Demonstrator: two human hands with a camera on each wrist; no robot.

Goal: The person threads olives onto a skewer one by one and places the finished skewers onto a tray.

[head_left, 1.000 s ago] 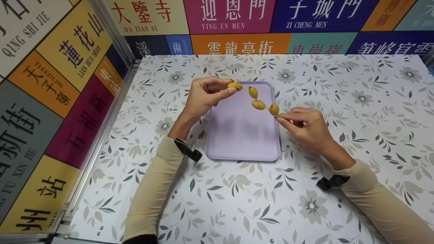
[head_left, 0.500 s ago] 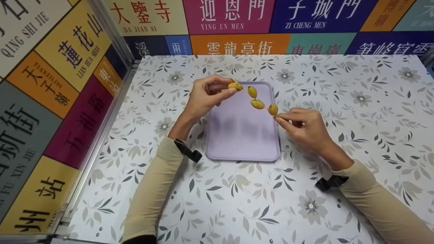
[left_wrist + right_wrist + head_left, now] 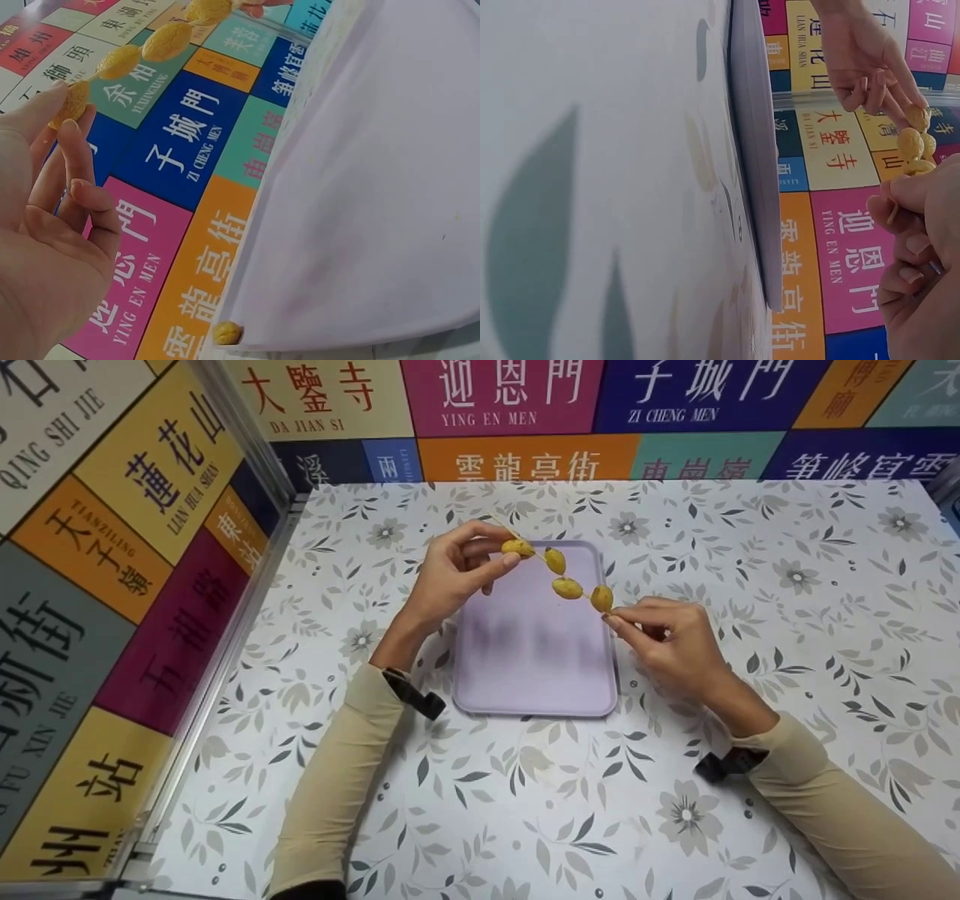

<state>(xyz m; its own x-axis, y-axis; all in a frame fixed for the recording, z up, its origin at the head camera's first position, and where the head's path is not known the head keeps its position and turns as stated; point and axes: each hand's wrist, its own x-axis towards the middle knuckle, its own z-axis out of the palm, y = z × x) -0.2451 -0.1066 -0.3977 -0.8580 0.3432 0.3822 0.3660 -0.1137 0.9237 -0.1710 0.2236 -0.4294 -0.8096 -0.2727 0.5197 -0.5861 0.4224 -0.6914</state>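
Several yellow, wrinkled oval fruits [image 3: 568, 588] are threaded on a thin skewer [image 3: 499, 526], held slanting over a lilac tray [image 3: 536, 682]. The left hand [image 3: 450, 566] pinches the end fruit [image 3: 71, 105] between thumb and fingertips, and the skewer's bare end sticks out past it. At the lower end, the right hand [image 3: 679, 645] pinches the skewer just beside the last fruit [image 3: 601, 598]. The right wrist view shows a bit of stick at the right thumb and fingers. One loose yellow fruit [image 3: 227, 333] lies in a corner of the tray in the left wrist view; the head view does not show it.
A table with a leaf-and-flower patterned cover [image 3: 525, 810] lies under the tray. Colourful panels with Chinese lettering [image 3: 510, 394] stand behind it and along the left [image 3: 150, 607]. A black strap device [image 3: 731, 763] is on each wrist.
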